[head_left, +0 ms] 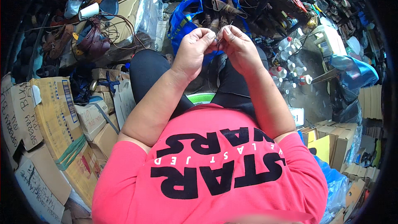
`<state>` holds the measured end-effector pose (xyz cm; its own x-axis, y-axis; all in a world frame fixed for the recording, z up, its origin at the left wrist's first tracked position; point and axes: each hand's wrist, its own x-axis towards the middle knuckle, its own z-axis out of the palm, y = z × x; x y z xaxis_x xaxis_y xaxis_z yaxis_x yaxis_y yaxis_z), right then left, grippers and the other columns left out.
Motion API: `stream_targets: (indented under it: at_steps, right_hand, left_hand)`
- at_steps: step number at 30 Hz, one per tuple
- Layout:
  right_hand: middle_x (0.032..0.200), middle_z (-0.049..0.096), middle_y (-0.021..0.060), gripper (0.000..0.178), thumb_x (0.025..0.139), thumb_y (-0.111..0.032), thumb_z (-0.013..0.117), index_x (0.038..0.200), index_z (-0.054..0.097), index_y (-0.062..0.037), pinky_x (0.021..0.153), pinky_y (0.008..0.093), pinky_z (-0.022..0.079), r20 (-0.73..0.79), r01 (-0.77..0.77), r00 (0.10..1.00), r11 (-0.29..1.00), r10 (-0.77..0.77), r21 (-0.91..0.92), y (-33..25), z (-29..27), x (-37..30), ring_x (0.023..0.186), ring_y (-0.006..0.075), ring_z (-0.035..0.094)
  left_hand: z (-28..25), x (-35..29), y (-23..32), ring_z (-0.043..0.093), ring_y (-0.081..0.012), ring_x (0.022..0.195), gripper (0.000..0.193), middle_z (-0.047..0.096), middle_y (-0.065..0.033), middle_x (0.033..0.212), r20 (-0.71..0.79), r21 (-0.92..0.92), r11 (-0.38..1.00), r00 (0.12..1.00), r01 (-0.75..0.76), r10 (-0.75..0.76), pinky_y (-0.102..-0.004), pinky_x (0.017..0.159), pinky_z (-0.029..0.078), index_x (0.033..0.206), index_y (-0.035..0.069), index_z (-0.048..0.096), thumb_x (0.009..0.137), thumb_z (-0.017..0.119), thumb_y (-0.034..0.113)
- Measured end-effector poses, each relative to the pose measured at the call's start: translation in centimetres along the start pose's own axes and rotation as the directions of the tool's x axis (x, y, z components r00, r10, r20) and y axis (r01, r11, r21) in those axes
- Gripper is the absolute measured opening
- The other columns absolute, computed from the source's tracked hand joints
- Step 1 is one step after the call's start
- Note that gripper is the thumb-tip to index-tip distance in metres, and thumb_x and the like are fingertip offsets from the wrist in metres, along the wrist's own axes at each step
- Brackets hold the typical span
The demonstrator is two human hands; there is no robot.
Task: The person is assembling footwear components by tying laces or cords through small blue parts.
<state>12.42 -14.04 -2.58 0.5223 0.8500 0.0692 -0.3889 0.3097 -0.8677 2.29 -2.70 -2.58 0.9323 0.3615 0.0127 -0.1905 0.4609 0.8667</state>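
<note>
My left hand [194,49] and my right hand [239,49] meet above my knees, fingertips nearly touching. Each pinches with thumb against fingers. Something small and dark sits between them, too small and too covered by the fingers to name. Just beyond the hands a large blue plastic bag [177,27] stands open on the floor. Brown leather-looking pieces [224,7], possibly shoe parts, fill its mouth. Below my forearms, between my thighs, the edge of a green and white seat or tub [200,98] shows.
At left, cardboard boxes [52,112] stand stacked beside my leg. A cluttered bench [124,20] beyond bears a white cup [88,11], cords and a dark red leather piece [94,40]. Several white bottles [286,43] with red or white caps stand on the floor at right, near a blue plastic sheet [355,71].
</note>
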Motion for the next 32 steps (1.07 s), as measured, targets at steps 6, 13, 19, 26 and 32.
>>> stream_targets:
  at_steps: [6, 13, 19, 26, 32]
  right_hand:
    - [0.080, 0.057, 0.0008, 0.019, 0.088, -0.025, 0.056, 0.090, 0.057, -0.0062, 0.067, 0.0248, 0.044, -0.193, -0.080, 0.975, 0.983, 0.112, 0.167, -0.1, 0.2, -0.1, 0.071, 0.0089, 0.054]
    - [0.077, 0.054, 0.0006, 0.016, 0.090, -0.024, 0.053, 0.087, 0.053, -0.0084, 0.064, 0.0231, 0.043, -0.285, 0.107, 0.953, 0.994, -0.107, -0.017, 0.5, -1.5, 1.1, 0.066, 0.0088, 0.050]
    - [0.080, 0.056, 0.0028, 0.012, 0.092, -0.020, 0.048, 0.089, 0.050, -0.0095, 0.068, 0.0286, 0.044, -0.479, 0.331, 0.828, 0.944, -0.291, -0.001, -5.0, -6.5, 2.6, 0.072, 0.0147, 0.055]
    - [0.093, 0.061, 0.0039, 0.016, 0.093, -0.016, 0.043, 0.097, 0.055, -0.0053, 0.081, 0.0249, 0.039, 0.026, 0.248, 0.960, 0.797, -0.280, -0.551, -5.6, -2.2, -2.1, 0.092, 0.0099, 0.053]
    - [0.102, 0.058, 0.0092, 0.024, 0.088, -0.021, 0.055, 0.108, 0.058, -0.0088, 0.089, 0.0268, 0.038, 0.245, 0.303, 0.953, 0.595, -0.178, -0.745, -4.1, 0.5, -2.9, 0.101, 0.0216, 0.053]
  left_hand:
    - [0.2, -0.3, 1.4, 0.056, -0.0146, 0.090, 0.044, 0.059, -0.0067, 0.105, -0.100, 0.102, 0.995, 0.995, 0.007, 0.004, -0.0291, 0.081, 0.040, 0.122, 0.006, 0.044, 0.092, 0.048, 0.037]
    - [1.1, -1.3, -0.4, 0.041, -0.0075, 0.056, 0.026, 0.045, 0.0026, 0.063, 0.091, 0.300, 0.952, 0.992, 0.058, -0.089, -0.0216, 0.054, 0.036, 0.075, 0.006, 0.052, 0.093, 0.050, 0.025]
    - [2.9, -4.1, -1.1, 0.043, -0.0084, 0.062, 0.023, 0.048, -0.0018, 0.064, 0.331, 0.661, 0.665, 0.931, -0.346, 0.156, -0.0261, 0.057, 0.039, 0.074, -0.001, 0.055, 0.088, 0.057, 0.018]
    - [0.0, -3.7, 4.6, 0.045, -0.0058, 0.065, 0.022, 0.052, -0.0004, 0.066, 0.212, 0.795, 0.586, 0.977, -0.155, -0.030, -0.0232, 0.058, 0.039, 0.076, -0.001, 0.058, 0.088, 0.056, 0.017]
    - [0.6, -4.5, 5.7, 0.046, -0.0076, 0.063, 0.018, 0.055, -0.0017, 0.067, 0.245, 0.853, 0.505, 0.954, -0.128, -0.172, -0.0233, 0.058, 0.040, 0.079, 0.000, 0.060, 0.087, 0.058, 0.016]
